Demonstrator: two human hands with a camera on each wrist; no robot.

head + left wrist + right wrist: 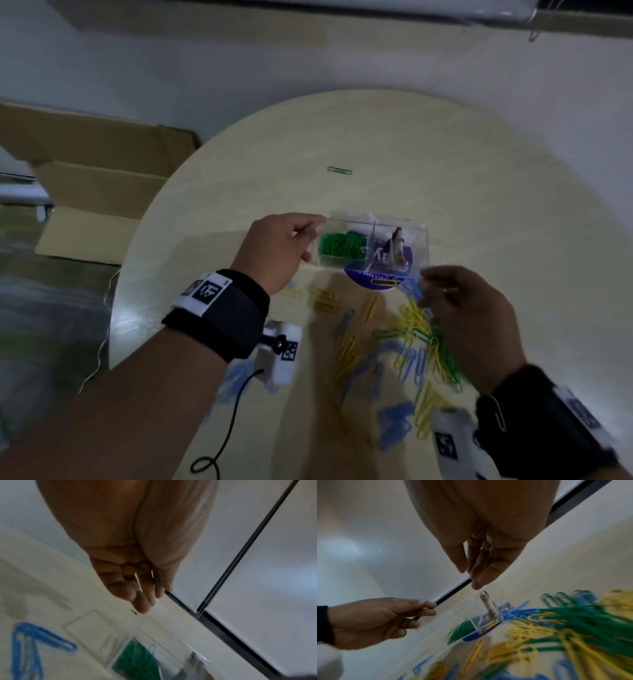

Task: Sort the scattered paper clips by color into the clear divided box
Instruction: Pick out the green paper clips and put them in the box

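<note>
The clear divided box (394, 233) stands mid-table over a round purple label, with green clips (339, 248) in its left compartment. My left hand (310, 240) is at the box's left end, fingers loosely curled with nothing seen between them (147, 601); whether it touches the box I cannot tell. My right hand (426, 287) hovers at the near right corner, and its straight fingers (481, 578) hold nothing. Yellow, blue and green clips (418, 342) lie scattered in front of the box. A single yellow clip (385, 282) rests against its near wall.
One green clip (339, 170) lies alone beyond the box. Folded cardboard boxes (96, 178) stand off the table's left edge. A black cable (233, 411) trails from the left wrist camera. A white wall with a dark rail runs behind the table.
</note>
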